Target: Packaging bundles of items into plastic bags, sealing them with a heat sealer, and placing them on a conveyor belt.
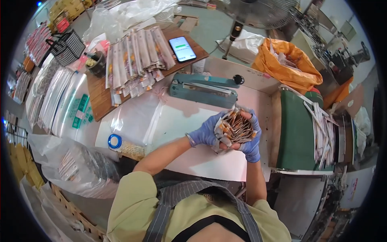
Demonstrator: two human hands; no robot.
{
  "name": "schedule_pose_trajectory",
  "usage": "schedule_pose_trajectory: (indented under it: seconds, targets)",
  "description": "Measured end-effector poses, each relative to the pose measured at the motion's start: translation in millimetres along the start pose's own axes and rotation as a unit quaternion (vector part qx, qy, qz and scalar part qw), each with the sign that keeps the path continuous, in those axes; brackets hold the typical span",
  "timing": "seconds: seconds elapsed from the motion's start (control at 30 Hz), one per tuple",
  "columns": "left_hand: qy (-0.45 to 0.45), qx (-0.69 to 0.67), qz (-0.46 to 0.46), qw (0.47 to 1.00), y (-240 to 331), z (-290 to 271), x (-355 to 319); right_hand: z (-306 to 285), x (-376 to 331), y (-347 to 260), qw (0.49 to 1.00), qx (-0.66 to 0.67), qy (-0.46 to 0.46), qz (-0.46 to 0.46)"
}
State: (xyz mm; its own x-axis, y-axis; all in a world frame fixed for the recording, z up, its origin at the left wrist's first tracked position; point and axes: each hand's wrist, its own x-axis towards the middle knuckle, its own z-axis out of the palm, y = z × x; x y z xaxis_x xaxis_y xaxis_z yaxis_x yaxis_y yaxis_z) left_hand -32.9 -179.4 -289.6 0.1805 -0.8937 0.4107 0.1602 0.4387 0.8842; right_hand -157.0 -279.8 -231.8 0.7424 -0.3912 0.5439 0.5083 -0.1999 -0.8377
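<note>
Between my two hands is a thick round bundle of thin printed packets (236, 128), their ends facing up. My left hand (205, 130), in a blue-purple glove with bare fingertips, wraps the bundle's left side. Around its right side closes my right hand (253, 141), gloved the same way. Just beyond the bundle stands a blue-green impulse sealer (201, 94) with a black knob. The white work surface (193, 157) lies beneath my hands. Parts of my fingers are hidden behind the bundle.
On a brown wooden board (98, 109) at the far left lie rows of long printed packets (135, 60) and a lit phone (182, 49). Clear plastic bags (129, 117) and a blue-lidded jar (115, 141) sit left. An orange sack (282, 64) and a fan (262, 12) stand far right.
</note>
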Motion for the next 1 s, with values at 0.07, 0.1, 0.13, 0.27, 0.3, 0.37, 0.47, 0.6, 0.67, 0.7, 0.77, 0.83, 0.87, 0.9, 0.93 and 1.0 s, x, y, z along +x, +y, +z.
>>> schedule_pose_trajectory:
  seconds: [0.07, 0.1, 0.13, 0.27, 0.3, 0.37, 0.47, 0.6, 0.67, 0.7, 0.77, 0.83, 0.87, 0.9, 0.93, 1.0]
  targets:
    - [0.032, -0.041, -0.028, 0.998, 18, 3, -6, 6, 5, 0, 0.999, -0.021, 0.006, 0.039]
    - [0.057, -0.087, -0.058, 0.993, 25, 2, -11, 11, 8, 0, 0.996, -0.048, 0.019, 0.077]
    - [0.051, -0.081, -0.121, 0.988, 27, -2, -20, 21, 10, -4, 0.983, -0.036, 0.062, 0.167]
    - [0.182, -0.352, -0.332, 0.856, 31, 10, -80, 49, 21, 23, 0.877, 0.216, -0.127, 0.41]
    - [0.192, -0.357, -0.331, 0.852, 27, 12, -97, 57, 15, 43, 0.859, 0.215, -0.153, 0.438]
    - [0.273, -0.303, -0.413, 0.814, 31, 0, -126, 75, -1, 81, 0.858, 0.225, -0.154, 0.435]
    - [0.208, -0.004, -0.338, 0.918, 46, -88, -173, 87, -7, 93, 0.834, 0.267, -0.153, 0.458]
    - [0.178, 0.604, -0.219, 0.746, 84, -202, -230, 101, -19, 98, 0.832, 0.247, -0.128, 0.48]
    - [0.174, 0.63, -0.23, 0.721, 71, -216, -243, 105, -19, 106, 0.833, 0.239, -0.155, 0.474]
    - [0.172, 0.654, -0.241, 0.696, 62, -225, -249, 108, -18, 106, 0.834, 0.239, -0.155, 0.472]
    - [0.149, 0.657, -0.247, 0.697, 52, -224, -236, 108, -26, 102, 0.84, 0.207, -0.109, 0.489]
    - [0.258, 0.488, -0.238, 0.799, 37, -204, -218, 105, -37, 118, 0.854, 0.18, -0.106, 0.476]
    - [0.297, 0.477, -0.162, 0.811, 24, -185, -211, 112, -36, 120, 0.851, 0.163, -0.115, 0.485]
    - [0.26, 0.371, -0.19, 0.871, 45, -150, -176, 113, -38, 122, 0.85, 0.144, -0.11, 0.495]
    - [0.288, 0.275, -0.177, 0.9, 33, -127, -168, 120, -43, 134, 0.834, 0.162, -0.112, 0.515]
    - [0.26, 0.385, -0.22, 0.858, 25, -99, -155, 135, -35, 127, 0.829, 0.197, -0.121, 0.51]
